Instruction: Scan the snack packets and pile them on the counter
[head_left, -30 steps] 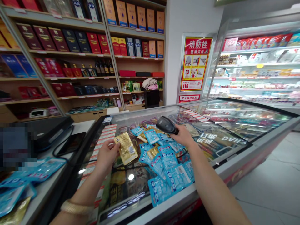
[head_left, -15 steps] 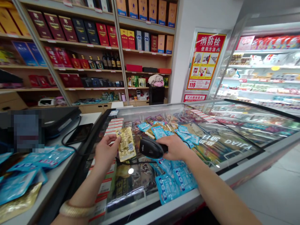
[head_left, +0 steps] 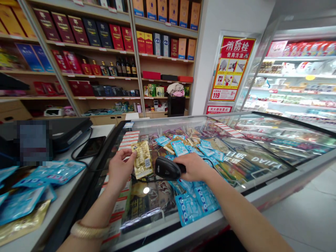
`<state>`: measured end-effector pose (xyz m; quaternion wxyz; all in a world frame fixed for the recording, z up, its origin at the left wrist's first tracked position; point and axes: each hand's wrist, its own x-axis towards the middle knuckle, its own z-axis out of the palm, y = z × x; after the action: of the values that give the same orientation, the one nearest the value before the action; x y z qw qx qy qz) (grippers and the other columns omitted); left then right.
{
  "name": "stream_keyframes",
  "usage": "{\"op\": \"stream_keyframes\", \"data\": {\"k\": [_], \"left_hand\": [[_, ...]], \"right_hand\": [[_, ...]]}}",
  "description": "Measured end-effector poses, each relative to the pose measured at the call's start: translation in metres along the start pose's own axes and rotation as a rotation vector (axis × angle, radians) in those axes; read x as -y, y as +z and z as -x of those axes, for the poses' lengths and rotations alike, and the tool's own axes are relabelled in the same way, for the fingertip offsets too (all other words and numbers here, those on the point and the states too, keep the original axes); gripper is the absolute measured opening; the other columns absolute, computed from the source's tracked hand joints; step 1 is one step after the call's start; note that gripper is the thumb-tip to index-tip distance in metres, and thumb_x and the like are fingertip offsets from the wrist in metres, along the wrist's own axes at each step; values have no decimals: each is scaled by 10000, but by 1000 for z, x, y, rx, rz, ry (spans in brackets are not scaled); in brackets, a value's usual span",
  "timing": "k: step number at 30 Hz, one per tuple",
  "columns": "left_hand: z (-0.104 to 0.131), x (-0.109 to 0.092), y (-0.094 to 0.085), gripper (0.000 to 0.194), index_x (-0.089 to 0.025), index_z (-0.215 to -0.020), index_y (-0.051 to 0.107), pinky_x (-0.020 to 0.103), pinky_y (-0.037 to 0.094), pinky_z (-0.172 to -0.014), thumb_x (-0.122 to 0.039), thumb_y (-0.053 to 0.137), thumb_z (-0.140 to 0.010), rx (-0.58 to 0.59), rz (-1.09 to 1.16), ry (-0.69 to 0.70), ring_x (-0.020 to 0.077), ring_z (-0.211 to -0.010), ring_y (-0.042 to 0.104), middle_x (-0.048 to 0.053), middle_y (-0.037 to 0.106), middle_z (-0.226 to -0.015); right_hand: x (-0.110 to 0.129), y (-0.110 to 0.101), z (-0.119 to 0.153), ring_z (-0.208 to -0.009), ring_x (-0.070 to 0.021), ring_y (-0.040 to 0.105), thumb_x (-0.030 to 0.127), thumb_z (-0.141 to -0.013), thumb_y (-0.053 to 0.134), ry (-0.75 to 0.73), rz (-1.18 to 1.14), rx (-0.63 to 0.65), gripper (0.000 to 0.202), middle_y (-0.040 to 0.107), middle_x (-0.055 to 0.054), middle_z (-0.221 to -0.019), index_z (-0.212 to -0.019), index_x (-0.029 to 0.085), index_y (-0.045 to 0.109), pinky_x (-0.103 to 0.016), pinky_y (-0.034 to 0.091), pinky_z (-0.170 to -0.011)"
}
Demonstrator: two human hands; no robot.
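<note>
On the left, blue packets (head_left: 61, 172) are lying heaped on the pale surface (head_left: 103, 130), with a gold foil pouch (head_left: 28, 224) poking out beneath them. A black phone-like device (head_left: 91, 147) is lying near the surface's far right corner, beside a bulky black machine (head_left: 70, 131). The left hand (head_left: 121, 165) is pinching a printed gold packet (head_left: 143, 161) by its left edge — thumb on the front — and is keeping it over the left part of the chest freezer's glass lid (head_left: 147, 210). The right hand (head_left: 194, 166) is gripping a black barcode scanner (head_left: 166, 168) by its handle, the head pointing left, just beside the packet. Near the right forearm, blue sachets (head_left: 187, 208) are lying at the lid's near edge, while a looser blue-and-gold pile (head_left: 180, 148) is spreading toward its far edge. Farther right, a fire-hydrant poster (head_left: 234, 68) is hanging on the wall.
</note>
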<state>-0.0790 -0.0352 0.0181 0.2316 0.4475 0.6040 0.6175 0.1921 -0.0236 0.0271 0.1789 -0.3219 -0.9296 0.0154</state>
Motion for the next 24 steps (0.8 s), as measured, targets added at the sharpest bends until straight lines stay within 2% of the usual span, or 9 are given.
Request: {"op": "stream_keyframes", "data": {"k": [9, 12, 16, 18, 20, 22, 24], "left_hand": [[0, -1, -1, 378, -181, -764, 599, 258, 493, -548, -494, 712, -585, 1, 10, -14, 168, -656, 619, 33, 664, -753], [1, 0, -1, 351, -181, -761, 598, 260, 497, -579, -478, 694, -601, -20, 13, 2, 167, -675, 621, 38, 668, -759], [-1, -5, -8, 375, -171, -792, 610, 264, 490, -601, -492, 678, -611, -87, 51, 13, 160, -661, 616, 47, 675, -758], [-6, -13, -17, 411, -163, -819, 621, 257, 482, -595, -511, 677, -608, -126, 74, 18, 156, -652, 615, 52, 683, -762], [-12, -21, -34, 435, -161, -852, 632, 248, 472, -580, -520, 670, -609, -145, 69, 29, 154, -647, 616, 50, 691, -771], [-20, -30, -60, 426, -166, -878, 644, 241, 462, -564, -507, 657, -623, -163, -19, 57, 156, -650, 619, 46, 697, -780], [-27, -37, -94, 389, -171, -877, 657, 246, 456, -553, -480, 645, -641, -213, -194, 82, 165, -645, 621, 44, 701, -765]], "right_hand": [[0, -1, 0, -844, -212, 680, 255, -688, 657, 0, -34, -40, 303, 738, -31, -897, -990, 246, 684, -257, 444, -705], [-9, -1, 3, -870, -219, 688, 239, -679, 642, 20, -64, -132, 346, 742, -37, -947, -1023, 238, 680, -266, 465, -733], [-35, -5, 12, -861, -236, 693, 234, -698, 602, 116, -51, -309, 348, 743, -63, -967, -1035, 218, 688, -290, 481, -739], [-51, -8, 19, -812, -247, 689, 272, -704, 601, 207, -14, -385, 325, 743, -71, -896, -1008, 206, 698, -299, 484, -710], [-67, -10, 26, -768, -252, 684, 304, -705, 590, 292, 17, -459, 347, 742, -77, -860, -1014, 191, 701, -306, 483, -678], [-80, -12, 33, -695, -241, 675, 343, -703, 585, 362, 20, -516, 347, 733, -62, -776, -988, 187, 706, -297, 476, -632], [-90, -13, 38, -685, -245, 676, 377, -703, 579, 415, 17, -568, 359, 729, -55, -745, -978, 187, 711, -290, 468, -599]]}}
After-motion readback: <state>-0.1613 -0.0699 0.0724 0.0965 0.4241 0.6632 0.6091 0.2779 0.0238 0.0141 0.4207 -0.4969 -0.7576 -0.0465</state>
